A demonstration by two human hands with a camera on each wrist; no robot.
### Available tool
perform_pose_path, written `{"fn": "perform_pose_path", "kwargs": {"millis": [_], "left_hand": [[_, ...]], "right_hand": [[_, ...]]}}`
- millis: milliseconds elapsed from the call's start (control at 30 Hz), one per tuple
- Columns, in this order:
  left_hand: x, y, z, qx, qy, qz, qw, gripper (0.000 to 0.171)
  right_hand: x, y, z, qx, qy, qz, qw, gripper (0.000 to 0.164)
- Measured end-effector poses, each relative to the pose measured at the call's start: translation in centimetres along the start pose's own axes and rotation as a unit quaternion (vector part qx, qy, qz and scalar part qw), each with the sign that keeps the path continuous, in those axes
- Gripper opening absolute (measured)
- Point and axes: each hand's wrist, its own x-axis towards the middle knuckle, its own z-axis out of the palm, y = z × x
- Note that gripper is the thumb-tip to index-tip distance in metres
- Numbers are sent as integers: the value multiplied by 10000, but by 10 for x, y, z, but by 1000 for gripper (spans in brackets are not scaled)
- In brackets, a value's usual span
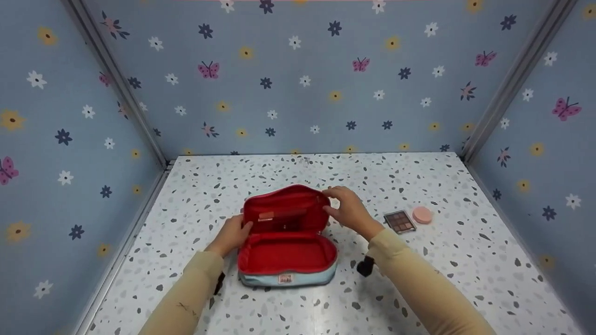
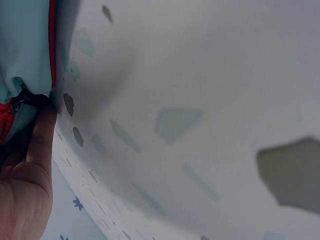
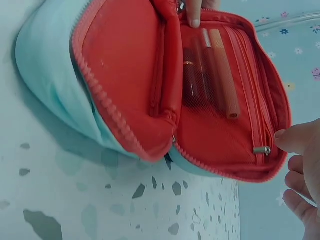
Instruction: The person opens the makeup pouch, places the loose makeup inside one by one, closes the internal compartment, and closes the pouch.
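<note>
A light blue cosmetic bag (image 1: 307, 278) with a red lining lies unzipped on the table, its lid raised toward the back. My left hand (image 1: 231, 235) pinches the lid's left side, thumb inside and fingers behind. At the upper right rim of the lid, my right hand (image 1: 351, 211) holds the edge between thumb and fingers. Behind the lid's mesh pocket sit several slim cosmetic tubes, among them an orange tube (image 3: 225, 75) and a dark tube (image 3: 190, 77). A zipper pull (image 3: 262, 150) shows near the right thumb. Only red lining shows in the bag's lower half.
To the right of the bag, an eyeshadow palette (image 1: 399, 221) and a round pink compact (image 1: 422, 215) lie side by side on the speckled white table (image 1: 298, 311). Flower-patterned walls (image 1: 302, 93) enclose the table at the back and both sides.
</note>
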Motion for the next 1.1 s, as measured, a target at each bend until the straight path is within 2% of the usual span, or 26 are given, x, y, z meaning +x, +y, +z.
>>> {"fn": "perform_pose_path", "kwargs": {"millis": [367, 600, 700, 733, 833, 933, 967, 1100], "left_hand": [[-2, 0, -1, 72, 83, 41, 9999, 26], [0, 0, -3, -11, 9, 42, 10000, 28], [0, -2, -4, -47, -27, 163, 9999, 28], [6, -14, -1, -162, -47, 383, 9991, 29], [8, -16, 0, -179, -70, 443, 9988, 29], [8, -15, 1, -184, -78, 341, 9992, 29], [2, -3, -2, -62, -56, 108, 9999, 28], [0, 1, 1, -23, -12, -7, 10000, 28]], "right_hand": [[-16, 18, -18, -149, 190, 46, 9997, 42], [-24, 31, -31, -107, 250, 157, 9995, 46], [-28, 36, -37, -120, 227, 284, 9993, 47], [-30, 37, -39, -99, 211, 344, 9991, 48], [-35, 41, -44, -88, 166, 515, 9985, 49], [-39, 45, -48, -87, 124, 690, 9975, 51], [-40, 47, -50, -82, 123, 724, 9973, 52], [-49, 55, -56, -59, 153, 767, 9969, 53]]}}
